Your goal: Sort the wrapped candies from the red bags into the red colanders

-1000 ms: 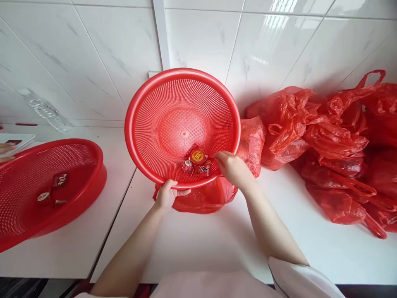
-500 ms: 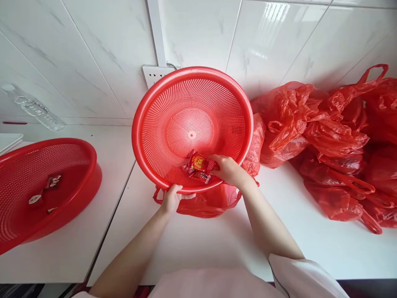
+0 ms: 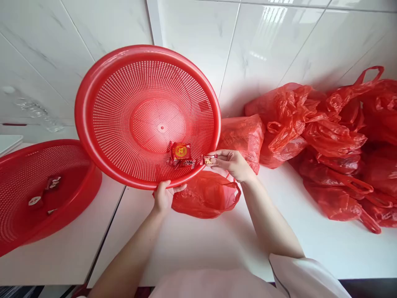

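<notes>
My left hand (image 3: 164, 198) grips the lower rim of a large red mesh basket (image 3: 111, 103), which is tilted toward me. Several wrapped candies lie low in it, among them a red packet (image 3: 181, 151) with gold print. Between the thumb and fingers of my right hand (image 3: 231, 163) is a small wrapped candy (image 3: 209, 159), at the basket's lower right rim. Just below, an open red plastic bag (image 3: 200, 198) lies on the white table, partly hidden by the basket.
A second red basket (image 3: 72, 209) with a few candies stands at the left. Filled red bags (image 3: 333, 140) are heaped at the right; another bag (image 3: 245, 136) stands behind my right hand. A clear bottle (image 3: 40, 114) lies by the tiled wall.
The held basket has moved left and closer, uncovering more of the open bag. My right hand has come out from among the candies to the rim with one candy.
</notes>
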A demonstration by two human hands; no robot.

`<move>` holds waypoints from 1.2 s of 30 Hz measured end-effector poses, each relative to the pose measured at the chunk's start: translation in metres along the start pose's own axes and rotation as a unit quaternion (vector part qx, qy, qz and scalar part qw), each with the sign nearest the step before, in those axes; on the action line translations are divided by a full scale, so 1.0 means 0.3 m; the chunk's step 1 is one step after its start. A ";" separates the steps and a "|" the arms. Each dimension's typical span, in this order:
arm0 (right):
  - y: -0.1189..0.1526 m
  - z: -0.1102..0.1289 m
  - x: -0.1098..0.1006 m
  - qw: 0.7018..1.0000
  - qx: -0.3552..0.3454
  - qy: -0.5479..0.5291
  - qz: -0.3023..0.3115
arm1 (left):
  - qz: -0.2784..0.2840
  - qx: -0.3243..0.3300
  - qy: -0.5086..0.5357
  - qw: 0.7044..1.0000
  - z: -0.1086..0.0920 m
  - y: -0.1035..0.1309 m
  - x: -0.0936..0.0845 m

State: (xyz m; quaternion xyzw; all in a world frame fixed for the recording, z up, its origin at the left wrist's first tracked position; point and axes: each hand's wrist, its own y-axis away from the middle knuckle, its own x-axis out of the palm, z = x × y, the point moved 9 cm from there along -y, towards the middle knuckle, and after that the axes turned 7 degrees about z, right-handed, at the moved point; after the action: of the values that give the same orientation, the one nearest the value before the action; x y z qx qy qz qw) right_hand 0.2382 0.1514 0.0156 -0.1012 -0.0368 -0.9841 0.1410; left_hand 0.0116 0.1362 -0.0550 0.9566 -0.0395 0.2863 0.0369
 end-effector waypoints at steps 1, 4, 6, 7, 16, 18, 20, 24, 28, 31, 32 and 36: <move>0.004 0.005 -0.001 1.000 -0.001 0.008 0.001 | -0.002 0.004 0.003 1.000 -0.006 -0.002 0.000; 0.016 0.032 0.014 0.998 -0.028 0.051 0.029 | -0.011 0.004 0.005 1.000 -0.015 -0.008 -0.003; 0.027 0.046 0.056 0.991 -0.046 0.093 0.088 | -0.017 0.002 0.001 1.000 -0.016 -0.010 -0.007; 0.033 0.047 0.082 0.984 -0.050 0.125 0.120 | -0.018 0.001 -0.001 1.000 -0.015 -0.011 -0.006; 0.019 0.070 0.179 0.848 -0.169 0.500 0.038 | 0.007 -0.045 -0.024 0.999 0.041 0.018 0.022; 0.007 0.036 0.201 0.812 -0.167 0.555 0.061 | 0.027 -0.059 -0.023 0.998 0.060 0.027 0.035; -0.006 0.003 0.198 0.809 -0.146 0.565 0.073 | 0.042 -0.068 -0.022 0.997 0.073 0.033 0.043; -0.024 -0.009 0.119 0.889 -0.097 0.448 0.007 | 0.054 -0.075 -0.026 0.995 0.077 0.033 0.045; -0.035 -0.025 0.078 0.984 -0.059 0.164 0.022 | 0.053 -0.074 -0.019 0.996 0.065 0.024 0.046; -0.032 -0.006 0.082 0.995 -0.075 0.052 0.044 | 0.045 -0.077 -0.017 0.996 0.062 0.019 0.042; -0.030 -0.001 0.083 0.995 -0.077 0.041 0.046 | 0.041 -0.077 -0.018 0.996 0.062 0.018 0.039; -0.023 0.005 0.089 0.996 -0.071 0.036 0.047 | 0.034 -0.074 -0.015 0.997 0.064 0.014 0.023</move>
State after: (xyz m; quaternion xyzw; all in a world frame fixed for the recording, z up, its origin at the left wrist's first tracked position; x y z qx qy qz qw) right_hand 0.2116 0.1509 0.0224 -0.0767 0.0428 -0.9796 0.1805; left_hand 0.0275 0.1298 -0.0670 0.9536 -0.0938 0.2692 0.0968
